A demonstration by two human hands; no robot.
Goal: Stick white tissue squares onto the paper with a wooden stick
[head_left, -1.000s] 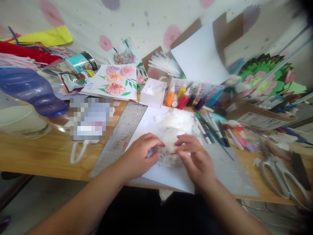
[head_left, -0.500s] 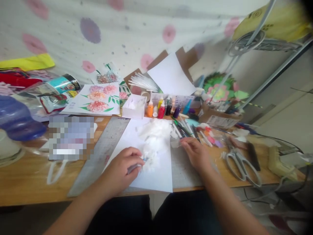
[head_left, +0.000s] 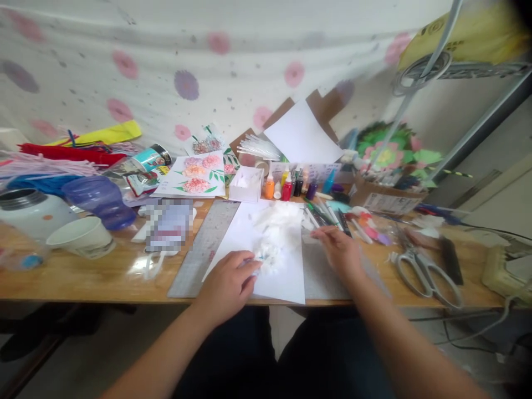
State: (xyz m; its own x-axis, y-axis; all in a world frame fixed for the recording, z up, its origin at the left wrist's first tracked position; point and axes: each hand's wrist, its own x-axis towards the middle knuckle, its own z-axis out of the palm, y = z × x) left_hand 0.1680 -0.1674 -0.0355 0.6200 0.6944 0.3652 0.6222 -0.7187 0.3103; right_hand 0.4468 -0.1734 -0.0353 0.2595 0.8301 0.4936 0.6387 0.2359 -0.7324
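Note:
My left hand (head_left: 231, 284) rests over the white sheet of paper (head_left: 236, 235), its fingers curled together. A bit of blue shows by its fingertips, but what it holds is mostly hidden. Just beyond those fingertips lies a loose heap of white fluffy material (head_left: 277, 224), with small crumbs at its near end. To the right of the paper, my right hand (head_left: 339, 252) is closed in a pinch above the grey mat (head_left: 328, 277). A small, thin, translucent piece (head_left: 310, 239) shows at its fingertips. Several markers (head_left: 318, 213) lie just past that hand.
Large scissors (head_left: 424, 274) lie at the right. Paint bottles (head_left: 286, 189) and a small white box (head_left: 246, 184) stand behind the paper. Flower pictures (head_left: 195, 185) lie at the back left. A paper cup (head_left: 83, 235) and a blurred-out phone-like item (head_left: 168, 224) are on the left.
The view has turned left, bringing the cup and a white bottle into sight. My left hand has rotated slightly, and the grey thing seen in it is now hidden. My right hand keeps its pinch.

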